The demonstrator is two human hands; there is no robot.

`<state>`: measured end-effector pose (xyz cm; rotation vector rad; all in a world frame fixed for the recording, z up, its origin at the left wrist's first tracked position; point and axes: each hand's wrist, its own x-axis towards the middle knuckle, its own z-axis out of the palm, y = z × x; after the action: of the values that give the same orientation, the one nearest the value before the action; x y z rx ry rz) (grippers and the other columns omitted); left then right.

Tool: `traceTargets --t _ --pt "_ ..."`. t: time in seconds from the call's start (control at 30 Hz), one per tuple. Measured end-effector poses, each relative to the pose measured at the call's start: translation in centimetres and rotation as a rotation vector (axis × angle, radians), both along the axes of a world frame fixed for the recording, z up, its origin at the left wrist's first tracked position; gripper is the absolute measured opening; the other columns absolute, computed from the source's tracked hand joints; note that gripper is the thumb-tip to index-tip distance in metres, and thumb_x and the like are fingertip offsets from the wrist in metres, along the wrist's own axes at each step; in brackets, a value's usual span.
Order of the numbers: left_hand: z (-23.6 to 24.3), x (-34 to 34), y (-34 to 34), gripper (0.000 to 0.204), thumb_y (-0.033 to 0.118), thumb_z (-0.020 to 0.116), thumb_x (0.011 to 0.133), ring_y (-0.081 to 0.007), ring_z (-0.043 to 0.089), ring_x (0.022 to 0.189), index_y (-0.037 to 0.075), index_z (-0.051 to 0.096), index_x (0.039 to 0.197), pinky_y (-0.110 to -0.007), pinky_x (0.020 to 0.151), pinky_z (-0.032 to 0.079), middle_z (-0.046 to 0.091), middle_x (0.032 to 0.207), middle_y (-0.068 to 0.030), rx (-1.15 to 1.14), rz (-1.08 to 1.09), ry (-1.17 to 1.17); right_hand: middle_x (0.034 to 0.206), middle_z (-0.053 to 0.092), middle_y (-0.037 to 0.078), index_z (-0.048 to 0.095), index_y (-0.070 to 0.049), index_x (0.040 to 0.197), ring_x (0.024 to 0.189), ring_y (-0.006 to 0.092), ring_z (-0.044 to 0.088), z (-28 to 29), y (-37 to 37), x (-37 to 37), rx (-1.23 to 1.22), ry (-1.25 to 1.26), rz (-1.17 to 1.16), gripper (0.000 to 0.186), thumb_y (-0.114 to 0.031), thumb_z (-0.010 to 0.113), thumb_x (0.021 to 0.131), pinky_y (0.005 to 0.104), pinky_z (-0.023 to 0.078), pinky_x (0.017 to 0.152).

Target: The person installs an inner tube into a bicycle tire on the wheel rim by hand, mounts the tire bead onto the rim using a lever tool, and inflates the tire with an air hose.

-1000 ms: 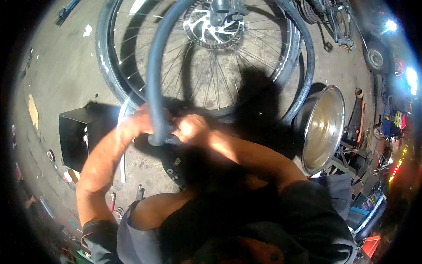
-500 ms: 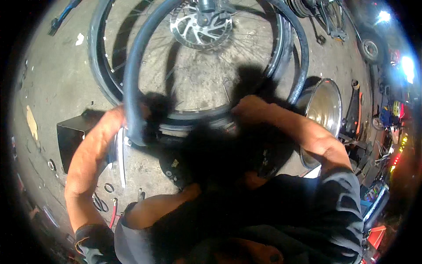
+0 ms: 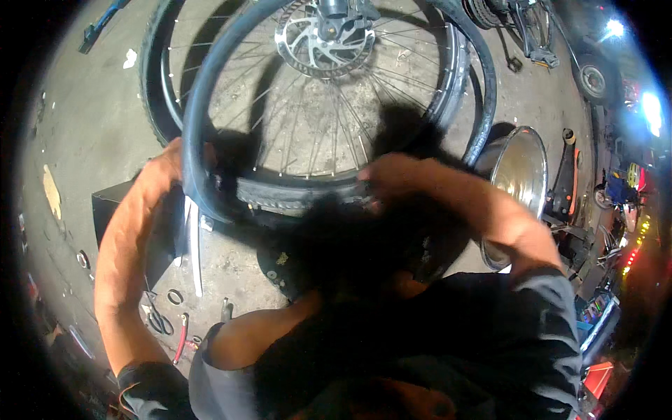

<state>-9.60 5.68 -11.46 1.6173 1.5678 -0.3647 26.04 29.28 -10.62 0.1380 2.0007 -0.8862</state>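
A spoked bicycle wheel (image 3: 338,112) with a silver disc rotor (image 3: 324,43) lies before me, with a dark tire (image 3: 280,192) around its rim. A grey inner tube (image 3: 203,91) loops over it. My left hand (image 3: 180,159) grips the left side of the tire, partly hidden behind the tube. My right hand (image 3: 385,175) is closed on the tire at the lower right, its fingertips in shadow.
A black box (image 3: 112,224), white strip (image 3: 197,259), scissors (image 3: 161,322) and red-handled tool (image 3: 180,343) lie at left and below. A metal basin (image 3: 518,168), long tools (image 3: 560,182) and bicycle parts (image 3: 532,42) sit at the right.
Both hands were together near the bottom of the tube; they have moved apart to either side of the tire. The tube's near end has shifted left.
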Motion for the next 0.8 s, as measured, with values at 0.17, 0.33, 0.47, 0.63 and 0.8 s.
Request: traceTargets --t 0.17,0.33,0.47,0.63,0.8 --pt "-1.5 2.9 1.9 0.041 0.029 0.074 0.066 -0.027 0.061 0.09 0.006 0.065 0.098 -0.039 0.081 0.047 0.065 0.094 -0.0138 0.071 -0.006 -0.277 0.088 0.066 0.017 0.067 -0.01 0.094 0.089 0.0347 0.063 -0.3 3.7 3.9 0.302 0.169 0.225 0.028 -0.028 0.064 0.073 0.0451 0.05 0.076" --pt "-0.7 10.2 -0.3 0.047 0.029 0.076 0.067 -0.0257 0.06 0.094 0.004 0.062 0.105 -0.038 0.082 0.047 0.065 0.098 -0.0146 -0.176 0.21 -0.549 0.087 0.066 0.015 0.066 -0.008 0.084 0.08 0.035 0.063 2.1 -1.9 -0.3 0.208 0.18 0.269 0.02 -0.021 0.061 0.07 0.0455 0.052 0.069" --pt "1.3 13.0 3.4 0.04 0.032 0.074 0.069 -0.0256 0.061 0.08 0.006 0.063 0.096 -0.039 0.071 0.049 0.065 0.087 -0.0149 -0.198 0.235 -0.481 0.074 0.063 0.014 0.061 -0.01 0.068 0.07 0.0329 0.062 -4.5 -6.3 0.9 -0.035 0.887 -0.091 0.015 -0.021 0.058 0.077 0.0451 0.047 0.057" --pt "3.3 11.0 3.6 0.037 0.024 0.077 0.066 -0.0224 0.061 0.075 0.002 0.065 0.093 -0.036 0.069 0.05 0.066 0.084 -0.0121 -0.14 0.4 -0.498 0.083 0.065 0.017 0.063 -0.006 0.082 0.087 0.0345 0.062 -3.0 -12.0 -5.0 0.024 0.468 -0.298 0.019 -0.024 0.058 0.077 0.0435 0.048 0.076" --pt "-3.4 5.7 -2.6 0.016 0.012 0.067 0.077 -0.0219 0.061 0.077 0.002 0.063 0.089 -0.036 0.069 0.051 0.063 0.082 -0.0116 -0.115 0.575 -0.707 0.1 0.063 0.018 0.062 -0.007 0.106 0.098 0.0336 0.06 -2.3 -8.8 -2.7 -0.117 0.545 -0.256 0.032 -0.023 0.058 0.078 0.0419 0.046 0.086"
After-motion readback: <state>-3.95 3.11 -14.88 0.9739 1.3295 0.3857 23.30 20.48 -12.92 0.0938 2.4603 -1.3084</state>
